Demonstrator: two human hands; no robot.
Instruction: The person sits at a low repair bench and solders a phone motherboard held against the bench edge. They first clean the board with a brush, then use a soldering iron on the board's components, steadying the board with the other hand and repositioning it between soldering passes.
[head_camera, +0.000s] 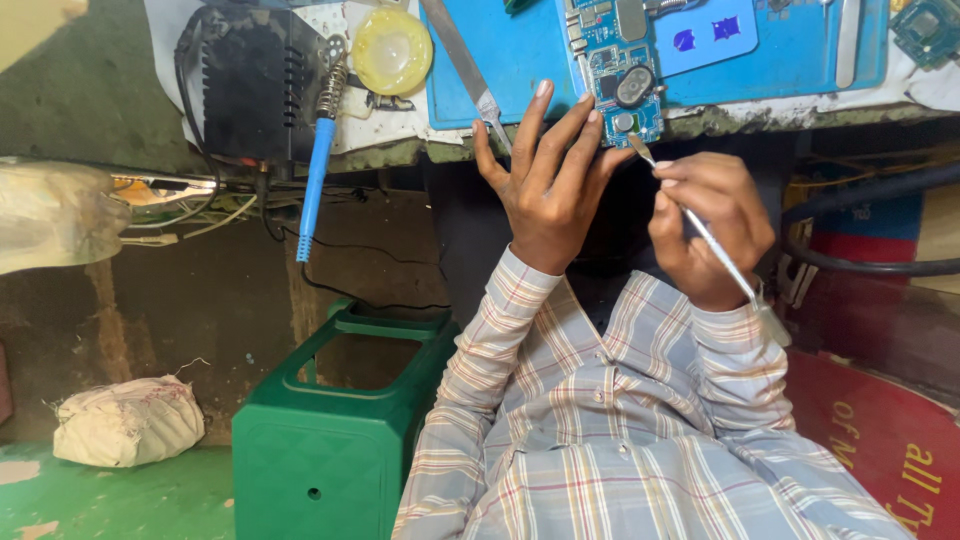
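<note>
A blue phone circuit board (622, 70) lies on a blue work mat (520, 55) at the table's near edge. My left hand (548, 185) reaches up to it, fingers spread, with the fingertips on the board's lower left corner. My right hand (705, 225) is closed on a thin metal pry tool (715, 250). The tool's tip touches the board's bottom edge, just right of my left fingertips. Both sleeves are checked shirt cloth.
A blue-handled soldering iron (316, 160) hangs off a black station (250, 80) at the left. Beside it are a yellow round tin (391, 48) and a metal blade (465, 60). A green plastic stool (335, 420) and a white sack (128, 420) are on the floor.
</note>
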